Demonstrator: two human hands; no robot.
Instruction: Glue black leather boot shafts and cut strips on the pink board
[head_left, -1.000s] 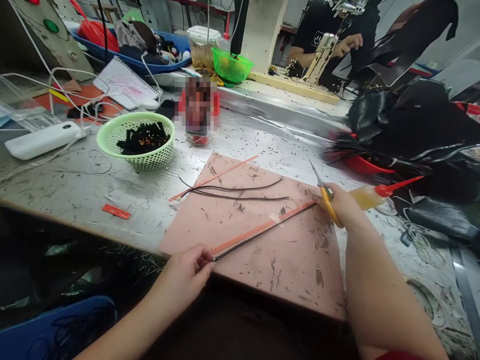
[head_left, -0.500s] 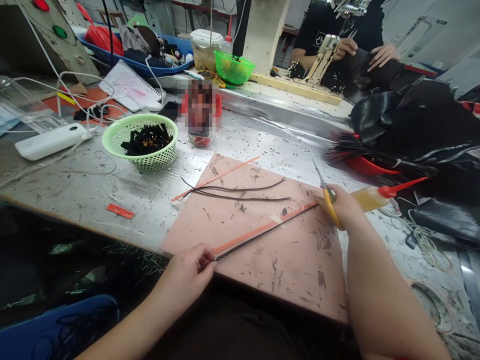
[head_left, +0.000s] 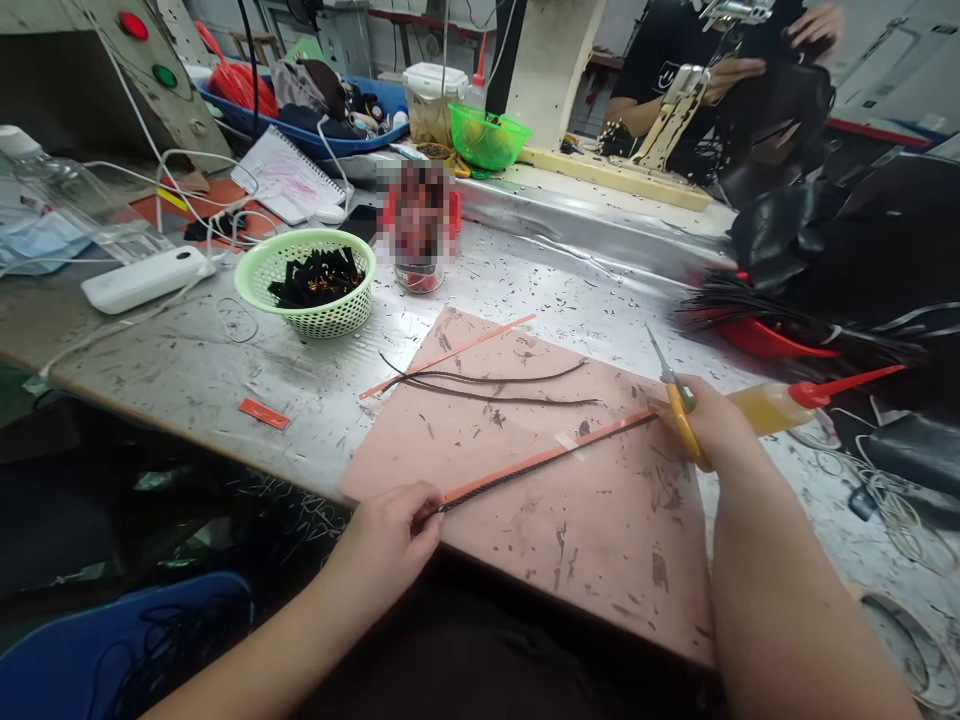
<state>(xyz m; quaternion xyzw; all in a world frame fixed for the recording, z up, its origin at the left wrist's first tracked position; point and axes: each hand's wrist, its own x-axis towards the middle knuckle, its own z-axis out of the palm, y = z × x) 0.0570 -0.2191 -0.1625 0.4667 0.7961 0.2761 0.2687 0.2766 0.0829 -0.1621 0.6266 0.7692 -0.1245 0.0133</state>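
- The left hand (head_left: pixel 394 530) pinches a black braided cord (head_left: pixel 525 472) between thumb and fingers at the near edge of a pink mat (head_left: pixel 525 535) on a workbench (head_left: pixel 187 370).
- The cord runs slantwise over the mat beside an orange strip (head_left: pixel 495 473), toward the far right corner.
- There the right hand (head_left: pixel 716 425) grasps yellow-handled scissors (head_left: pixel 682 425), blades pointing away; whether it also holds the cord cannot be told.
- Loose dark cords (head_left: pixel 510 380) cross the mat's left edge.
- A green basket (head_left: pixel 330 320) of black pieces (head_left: pixel 319 278) stands beyond that edge.
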